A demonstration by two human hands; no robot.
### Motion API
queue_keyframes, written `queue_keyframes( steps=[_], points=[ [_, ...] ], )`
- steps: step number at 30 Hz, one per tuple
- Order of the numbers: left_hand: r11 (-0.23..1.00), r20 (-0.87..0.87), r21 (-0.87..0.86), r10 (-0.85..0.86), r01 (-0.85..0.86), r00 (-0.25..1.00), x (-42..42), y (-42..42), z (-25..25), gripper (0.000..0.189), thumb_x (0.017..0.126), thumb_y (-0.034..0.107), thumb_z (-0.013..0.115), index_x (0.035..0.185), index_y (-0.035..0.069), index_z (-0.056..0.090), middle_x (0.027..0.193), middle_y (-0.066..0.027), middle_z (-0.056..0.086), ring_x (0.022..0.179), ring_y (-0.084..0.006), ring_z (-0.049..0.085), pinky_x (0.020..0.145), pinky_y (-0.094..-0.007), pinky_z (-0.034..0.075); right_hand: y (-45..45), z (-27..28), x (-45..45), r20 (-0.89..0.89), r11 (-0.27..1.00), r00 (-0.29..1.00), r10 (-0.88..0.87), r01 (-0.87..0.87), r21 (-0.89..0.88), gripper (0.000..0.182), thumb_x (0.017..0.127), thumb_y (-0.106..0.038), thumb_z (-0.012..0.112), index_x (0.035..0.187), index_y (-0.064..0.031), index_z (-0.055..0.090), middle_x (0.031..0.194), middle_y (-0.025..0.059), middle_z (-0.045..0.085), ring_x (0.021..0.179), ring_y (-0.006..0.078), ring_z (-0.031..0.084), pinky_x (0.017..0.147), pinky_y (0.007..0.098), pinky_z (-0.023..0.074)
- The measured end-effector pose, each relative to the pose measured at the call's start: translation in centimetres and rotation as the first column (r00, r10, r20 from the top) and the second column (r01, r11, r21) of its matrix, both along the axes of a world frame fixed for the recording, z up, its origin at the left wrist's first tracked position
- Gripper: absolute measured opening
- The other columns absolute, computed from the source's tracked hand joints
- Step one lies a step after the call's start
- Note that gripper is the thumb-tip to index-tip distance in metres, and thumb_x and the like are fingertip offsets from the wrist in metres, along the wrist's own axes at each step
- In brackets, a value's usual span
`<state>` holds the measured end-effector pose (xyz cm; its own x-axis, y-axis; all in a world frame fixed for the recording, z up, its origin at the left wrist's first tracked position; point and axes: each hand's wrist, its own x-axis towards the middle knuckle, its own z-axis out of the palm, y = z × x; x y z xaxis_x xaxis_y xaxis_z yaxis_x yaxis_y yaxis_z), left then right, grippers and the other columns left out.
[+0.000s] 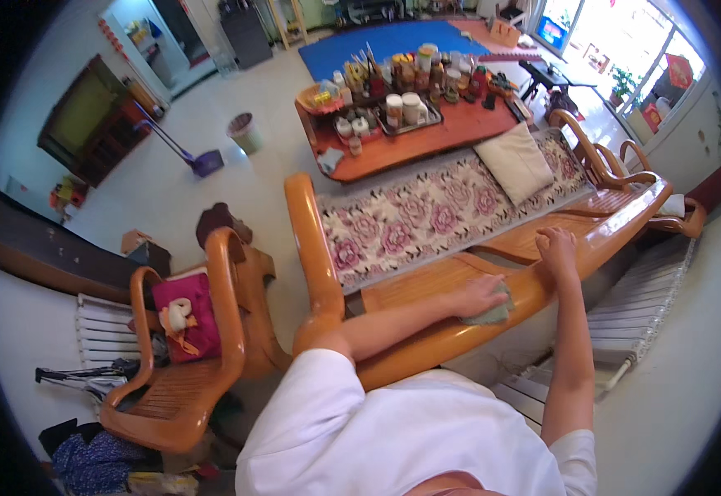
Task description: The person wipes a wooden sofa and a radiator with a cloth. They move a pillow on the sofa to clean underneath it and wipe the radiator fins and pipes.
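A wooden sofa with a glossy, rounded backrest rail [605, 232] stretches across in front of me. My left hand [483, 296] lies palm down on a green cloth [490, 314], pressing it against the rail. Farther right, my right hand [557, 248] rests over the same rail with bent fingers and no separate object visible in it. Its palm is hidden. A floral seat cover [422, 220] lies on the sofa seat, with a cream cushion [515, 162] towards its right end.
Beyond the sofa stands a red-brown table [385, 162] crowded with jars and bottles. A wooden armchair [227, 297] holding a magenta cushion [202, 310] is at left. White radiators [636, 316] run along the wall behind the sofa. A wastebasket [245, 133] and purple dustpan [207, 162] stand farther off.
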<state>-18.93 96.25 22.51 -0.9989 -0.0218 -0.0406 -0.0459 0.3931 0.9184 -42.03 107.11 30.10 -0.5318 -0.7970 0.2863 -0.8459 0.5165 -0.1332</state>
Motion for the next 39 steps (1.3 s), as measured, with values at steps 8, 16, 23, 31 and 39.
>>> queue_keyframes(
  steps=[8,16,23,31,39],
  points=[
    [0.944,0.051,0.284,-0.188,0.166,0.981,11.1,-5.0,-9.1,0.049,0.104,0.034,0.038,0.144,0.005,0.038,0.147,-0.0172,0.038,0.136,-0.0301,0.036,0.115,-0.0383,0.023,1.2,0.2,2.0,0.000,0.932,0.990,-0.140,0.132,0.337,0.025,0.089,-0.028,0.058,0.105,-0.0122,0.070,0.090,0.0114,0.070,0.094,0.0286,0.064,0.104,0.0445,0.0371],
    [0.959,0.779,-0.265,0.152,0.100,0.609,8.1,-10.3,-15.7,0.058,0.098,0.043,0.040,0.141,0.004,0.037,0.146,-0.0225,0.033,0.137,-0.0361,0.033,0.113,-0.0450,0.025,-0.9,0.2,1.4,0.175,0.879,0.968,-0.179,0.078,0.471,0.026,0.088,-0.028,0.061,0.108,-0.0126,0.070,0.092,0.0093,0.071,0.093,0.0262,0.066,0.097,0.0394,0.0414],
    [0.993,0.028,0.064,0.099,-0.101,0.995,-4.2,-1.3,-16.1,0.060,0.098,0.047,0.041,0.137,0.000,0.042,0.147,-0.0217,0.036,0.138,-0.0366,0.031,0.115,-0.0443,0.025,-2.9,0.5,0.5,0.448,0.843,0.889,-0.096,-0.167,0.512,0.032,0.085,-0.019,0.066,0.116,-0.0089,0.067,0.093,0.0122,0.071,0.090,0.0251,0.067,0.086,0.0366,0.0499],
    [0.898,0.634,-0.313,0.440,-0.309,0.636,5.9,-10.2,-32.9,0.058,0.093,0.051,0.047,0.129,0.007,0.057,0.141,-0.0224,0.045,0.130,-0.0399,0.041,0.106,-0.0517,0.033,-7.7,-3.8,-8.0,0.585,0.889,0.811,0.002,-0.269,0.370,0.039,0.088,-0.022,0.064,0.124,-0.0082,0.061,0.095,0.0156,0.070,0.089,0.0325,0.067,0.079,0.0404,0.0511],
    [0.815,0.884,-0.414,0.467,-0.406,0.035,10.4,-13.9,-37.9,0.072,0.096,0.059,0.032,0.152,0.014,0.030,0.160,-0.0155,0.019,0.145,-0.0362,0.022,0.116,-0.0530,0.018,-9.8,-4.7,-7.6,0.699,0.756,0.706,-0.116,-0.394,0.523,0.043,0.089,-0.024,0.065,0.129,-0.0106,0.059,0.092,0.0159,0.069,0.087,0.0306,0.065,0.081,0.0397,0.0500]
  ],
)
